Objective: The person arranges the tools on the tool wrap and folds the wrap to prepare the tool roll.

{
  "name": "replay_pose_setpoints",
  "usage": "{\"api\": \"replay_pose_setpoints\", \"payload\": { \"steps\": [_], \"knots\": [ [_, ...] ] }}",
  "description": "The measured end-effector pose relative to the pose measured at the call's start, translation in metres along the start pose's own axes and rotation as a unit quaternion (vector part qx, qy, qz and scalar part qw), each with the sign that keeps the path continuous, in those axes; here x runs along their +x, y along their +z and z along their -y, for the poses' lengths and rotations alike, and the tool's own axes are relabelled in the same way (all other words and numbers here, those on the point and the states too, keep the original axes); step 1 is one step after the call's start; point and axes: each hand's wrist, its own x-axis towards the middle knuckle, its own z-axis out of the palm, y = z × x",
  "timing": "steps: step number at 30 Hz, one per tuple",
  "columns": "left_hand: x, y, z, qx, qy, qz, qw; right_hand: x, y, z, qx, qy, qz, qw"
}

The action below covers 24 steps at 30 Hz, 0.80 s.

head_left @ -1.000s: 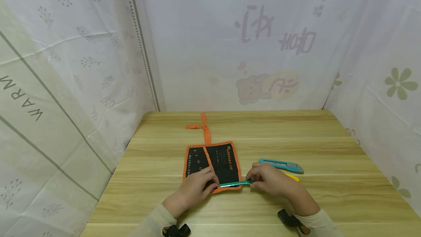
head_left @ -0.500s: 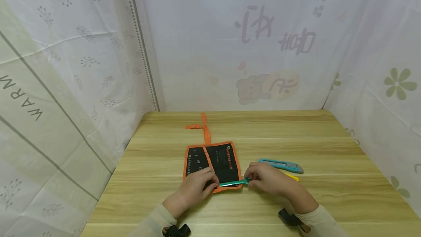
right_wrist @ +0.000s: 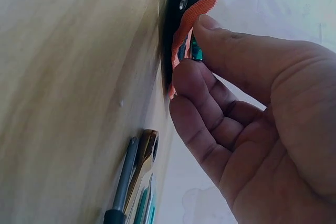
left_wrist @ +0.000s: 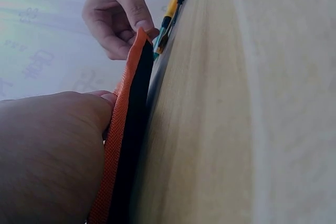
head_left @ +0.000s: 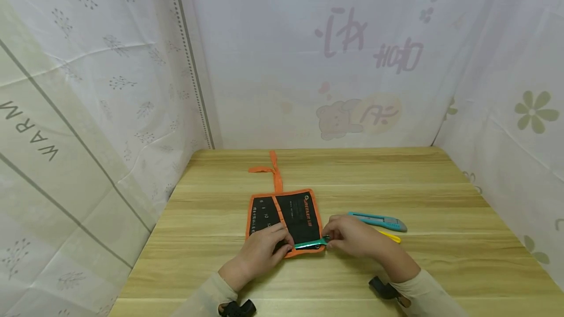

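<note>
A black tool pouch (head_left: 301,216) with orange trim lies unrolled on the table, numbers and lettering printed on its face. Across its near part runs a shiny green wrench (head_left: 310,244), whose left end disappears at my left hand (head_left: 260,252). That hand rests on the pouch and pinches its orange band. At the pouch's right edge my right hand (head_left: 354,237) pinches the wrench's right end between thumb and fingers. In the right wrist view only a bit of the green wrench (right_wrist: 196,51) shows beyond the fingertips, close to the orange edge.
A teal utility knife (head_left: 379,221) lies right of the pouch, a yellow handle (head_left: 390,237) partly behind my right wrist. A screwdriver shaft (right_wrist: 125,177) and a brownish ring-ended wrench (right_wrist: 146,153) lie beside them. Orange tie straps (head_left: 276,175) stretch toward the back.
My right hand has moved left with the wrench, and its right end now sits at the pouch's right edge instead of beyond it. My left hand has stayed in place.
</note>
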Motion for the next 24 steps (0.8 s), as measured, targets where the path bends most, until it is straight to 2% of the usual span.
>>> {"api": "replay_pose_setpoints", "payload": {
  "steps": [7,24],
  "knots": [
    [0.0,0.001,0.001,-0.004,-0.001,0.003,1.0,0.004,0.001,0.005,-0.006,-0.018,-0.003,0.9998],
    [-0.001,0.003,0.001,-0.012,-0.005,-0.004,0.9999,0.013,-0.004,0.014,-0.027,-0.02,0.026,0.9991]
  ]
}}
